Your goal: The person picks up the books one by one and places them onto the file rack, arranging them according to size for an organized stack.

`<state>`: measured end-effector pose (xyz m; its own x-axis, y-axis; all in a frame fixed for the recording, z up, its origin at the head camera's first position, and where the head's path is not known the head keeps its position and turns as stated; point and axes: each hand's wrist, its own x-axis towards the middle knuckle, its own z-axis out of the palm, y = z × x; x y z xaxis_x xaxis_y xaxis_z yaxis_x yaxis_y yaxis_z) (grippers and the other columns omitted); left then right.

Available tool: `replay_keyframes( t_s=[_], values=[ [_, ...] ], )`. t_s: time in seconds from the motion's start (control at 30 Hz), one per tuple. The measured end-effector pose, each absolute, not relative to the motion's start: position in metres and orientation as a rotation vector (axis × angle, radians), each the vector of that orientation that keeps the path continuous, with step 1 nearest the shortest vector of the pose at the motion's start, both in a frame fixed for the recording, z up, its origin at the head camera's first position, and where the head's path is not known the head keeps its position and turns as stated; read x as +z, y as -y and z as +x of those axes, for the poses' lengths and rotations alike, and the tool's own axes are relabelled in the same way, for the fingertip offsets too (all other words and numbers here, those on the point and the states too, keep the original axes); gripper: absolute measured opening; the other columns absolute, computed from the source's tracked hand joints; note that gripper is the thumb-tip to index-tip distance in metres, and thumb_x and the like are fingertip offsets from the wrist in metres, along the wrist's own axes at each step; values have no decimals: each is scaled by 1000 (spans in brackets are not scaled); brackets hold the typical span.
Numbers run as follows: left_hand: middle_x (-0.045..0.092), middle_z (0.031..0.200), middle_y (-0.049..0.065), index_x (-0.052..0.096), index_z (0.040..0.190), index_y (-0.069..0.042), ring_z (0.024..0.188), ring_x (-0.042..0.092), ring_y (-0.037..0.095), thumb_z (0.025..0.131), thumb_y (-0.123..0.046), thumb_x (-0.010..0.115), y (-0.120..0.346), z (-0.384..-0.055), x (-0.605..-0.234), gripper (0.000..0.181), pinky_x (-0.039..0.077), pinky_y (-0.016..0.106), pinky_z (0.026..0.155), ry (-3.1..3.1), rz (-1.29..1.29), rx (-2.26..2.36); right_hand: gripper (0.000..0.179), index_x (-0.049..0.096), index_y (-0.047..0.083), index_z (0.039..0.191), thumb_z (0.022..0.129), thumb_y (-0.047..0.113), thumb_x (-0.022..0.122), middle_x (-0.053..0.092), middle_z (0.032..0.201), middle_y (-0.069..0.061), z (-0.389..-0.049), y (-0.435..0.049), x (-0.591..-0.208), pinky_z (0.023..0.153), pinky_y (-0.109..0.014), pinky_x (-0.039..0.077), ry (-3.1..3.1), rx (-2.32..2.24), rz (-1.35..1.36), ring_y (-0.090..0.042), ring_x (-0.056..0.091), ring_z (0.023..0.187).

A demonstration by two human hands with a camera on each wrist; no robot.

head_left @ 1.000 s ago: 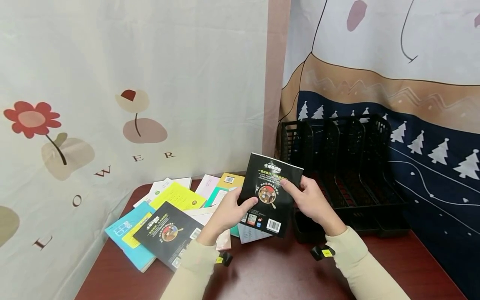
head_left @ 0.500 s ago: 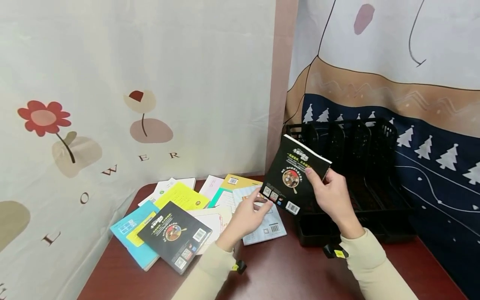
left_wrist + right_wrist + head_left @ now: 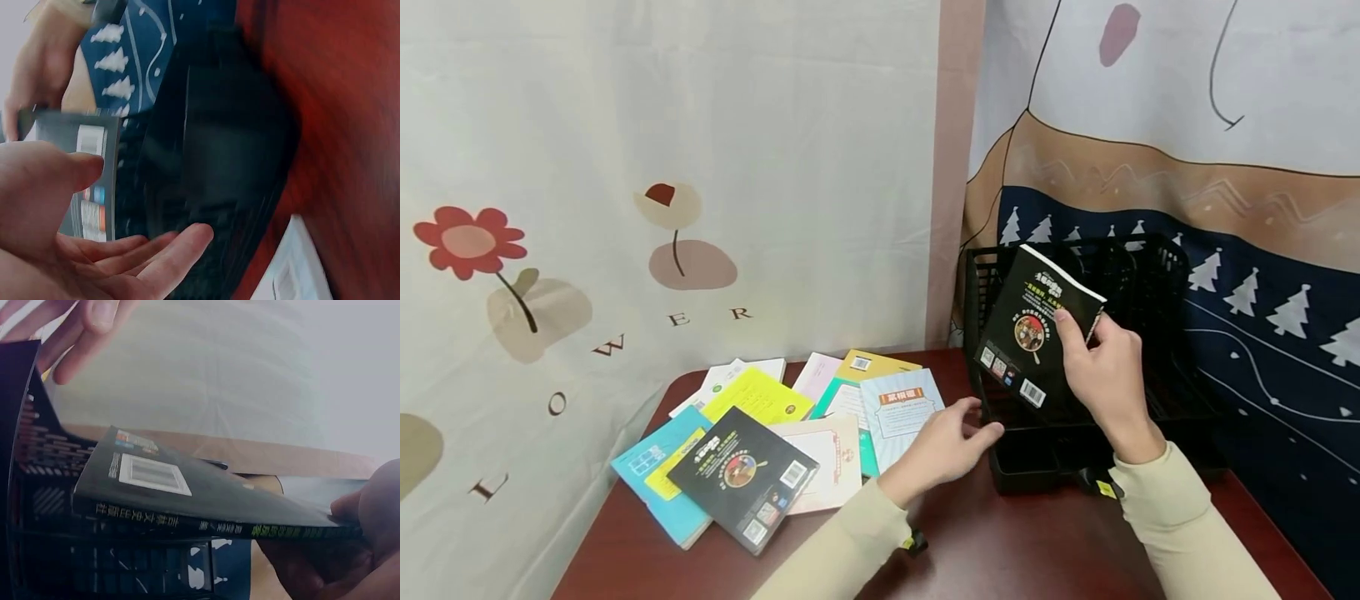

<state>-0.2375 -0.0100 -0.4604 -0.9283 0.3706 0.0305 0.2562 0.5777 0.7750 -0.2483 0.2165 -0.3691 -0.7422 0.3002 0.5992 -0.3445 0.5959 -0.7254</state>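
We had the black rack (image 3: 1033, 477) at the frame's right, open room behind its front edge; across its left part, our right hand (image 3: 1108, 379) pinched the tilted black book (image 3: 1026, 333). Our left hand (image 3: 942, 446), relaxed and empty, hovered near. We judged we were racking the book; next called for straightening it.
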Motion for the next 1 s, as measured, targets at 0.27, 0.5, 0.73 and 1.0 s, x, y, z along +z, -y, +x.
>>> replay_keyframes(
  t_s=[0.27, 0.5, 0.73, 1.0],
  values=[
    [53, 168, 18, 41, 169, -1, 154, 55, 32, 105, -49, 73, -15, -231, -465, 87, 49, 47, 124, -2798, 487, 1004, 36, 79, -2, 104, 112, 31, 66, 81, 86, -25, -264, -205, -378, 70, -55, 59, 2144, 905, 101, -44, 77, 77],
    [51, 171, 16, 40, 170, -4, 158, 52, 29, 107, -45, 73, -15, -231, -469, 83, 49, 43, 125, -2779, 502, 857, 31, 75, -3, 111, 114, 25, 62, 81, 89, -26, -282, -193, -391, 65, -61, 59, 2217, 803, 218, -45, 77, 74],
    [51, 171, 18, 40, 170, -5, 158, 51, 30, 107, -47, 72, -11, -233, -468, 82, 48, 43, 126, -2772, 541, 848, 30, 72, -2, 131, 113, 19, 61, 80, 88, -25, -298, -177, -394, 62, -59, 59, 2257, 743, 280, -41, 75, 69],
    [50, 171, 18, 39, 171, -5, 159, 51, 30, 108, -46, 71, -11, -233, -469, 81, 48, 43, 126, -2760, 556, 818, 39, 66, 5, 148, 110, 16, 64, 74, 76, -20, -316, -166, -406, 58, -54, 56, 2330, 745, 335, -36, 66, 59]
  ],
)
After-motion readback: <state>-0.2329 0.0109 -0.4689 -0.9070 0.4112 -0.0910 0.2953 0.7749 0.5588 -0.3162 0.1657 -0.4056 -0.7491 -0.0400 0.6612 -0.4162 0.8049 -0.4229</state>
